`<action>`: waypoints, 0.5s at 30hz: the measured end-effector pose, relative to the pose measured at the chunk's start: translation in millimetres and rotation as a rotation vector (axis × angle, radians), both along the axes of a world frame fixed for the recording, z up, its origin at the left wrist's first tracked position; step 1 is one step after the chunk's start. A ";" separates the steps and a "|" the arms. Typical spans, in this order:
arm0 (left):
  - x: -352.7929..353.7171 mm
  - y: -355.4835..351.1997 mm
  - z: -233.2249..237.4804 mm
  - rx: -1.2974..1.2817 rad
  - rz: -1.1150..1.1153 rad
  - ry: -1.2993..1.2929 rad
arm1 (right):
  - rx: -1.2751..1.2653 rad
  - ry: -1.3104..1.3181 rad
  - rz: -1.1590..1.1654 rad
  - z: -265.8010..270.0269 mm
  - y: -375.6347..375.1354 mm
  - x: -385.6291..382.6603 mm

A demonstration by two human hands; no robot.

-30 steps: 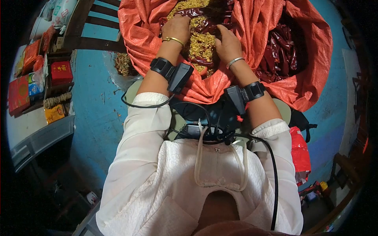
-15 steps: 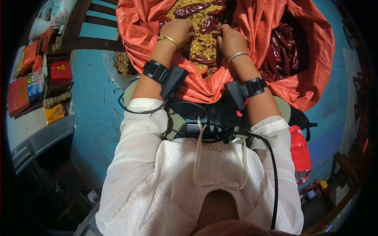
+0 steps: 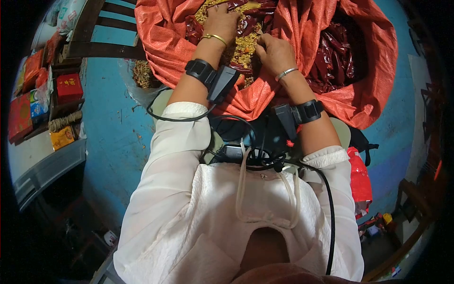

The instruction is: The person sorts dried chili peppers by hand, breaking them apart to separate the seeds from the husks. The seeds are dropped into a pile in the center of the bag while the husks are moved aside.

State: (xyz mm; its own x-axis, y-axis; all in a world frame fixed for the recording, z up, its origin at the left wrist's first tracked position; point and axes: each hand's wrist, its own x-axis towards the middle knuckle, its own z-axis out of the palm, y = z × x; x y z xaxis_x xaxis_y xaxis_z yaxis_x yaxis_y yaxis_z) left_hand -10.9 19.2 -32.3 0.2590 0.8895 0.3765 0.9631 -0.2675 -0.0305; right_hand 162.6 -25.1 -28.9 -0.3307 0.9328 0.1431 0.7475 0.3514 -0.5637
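An orange woven sack point(image 3: 163, 42) lies open at the top, holding yellow seeds point(image 3: 243, 47) with dark red dried chillies point(image 3: 246, 24) among them. Over its upper left part is my left hand point(image 3: 221, 23), fingers bent down onto the chillies and seeds; what they hold, if anything, is hidden. My right hand point(image 3: 276, 53) is at the sack's right side, thumb and fingers pinched together beside the seeds, their tips too small to make out. To the right, a second orange sack point(image 3: 383, 61) holds more dried red chillies point(image 3: 331, 59).
A clear bag of dried brown stalks point(image 3: 144, 75) sits on the blue floor point(image 3: 113, 142) left of the sacks. A wooden chair point(image 3: 101, 49) stands at upper left, near a shelf with red boxes point(image 3: 69, 88). A red bag point(image 3: 360, 177) is at my right side. Black cables cross my lap.
My left hand has moved up and slightly right, further into the sack. My right hand has shifted slightly down. The view has shifted a little.
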 end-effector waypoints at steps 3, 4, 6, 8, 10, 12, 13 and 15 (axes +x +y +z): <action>4.7 -7.5 -1.6 -0.059 -0.096 -0.013 | 0.005 0.039 -0.007 -2.8 -1.6 3.8; 6.0 -10.5 0.5 -0.176 -0.162 -0.014 | 0.006 0.043 -0.010 -2.6 -1.3 4.2; 6.0 -7.7 4.2 -0.367 -0.152 0.138 | 0.034 0.057 -0.026 -2.8 -0.7 3.6; 7.2 -20.9 27.8 -0.567 -0.127 0.019 | -0.019 0.037 -0.024 4.0 -1.7 1.0; -7.7 -15.2 20.2 -0.407 -0.099 -0.058 | -0.070 0.012 -0.019 7.8 -2.1 -2.8; -13.6 -11.5 16.8 -0.249 -0.071 -0.141 | -0.061 -0.049 -0.014 8.3 -3.2 -5.6; -14.2 -10.1 17.9 -0.113 0.023 -0.177 | -0.062 -0.052 -0.012 8.3 -3.6 -6.1; -13.3 -9.1 20.7 0.021 0.123 -0.217 | -0.078 -0.053 -0.015 8.2 -3.9 -7.3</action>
State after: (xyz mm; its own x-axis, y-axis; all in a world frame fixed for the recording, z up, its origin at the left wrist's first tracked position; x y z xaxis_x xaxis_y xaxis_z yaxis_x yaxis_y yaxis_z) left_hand -24.2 10.1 -11.6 0.0604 0.9008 0.4299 0.9728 -0.1497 0.1768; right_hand 155.3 -29.0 -20.6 -0.3218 0.9453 0.0526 0.7816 0.2966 -0.5487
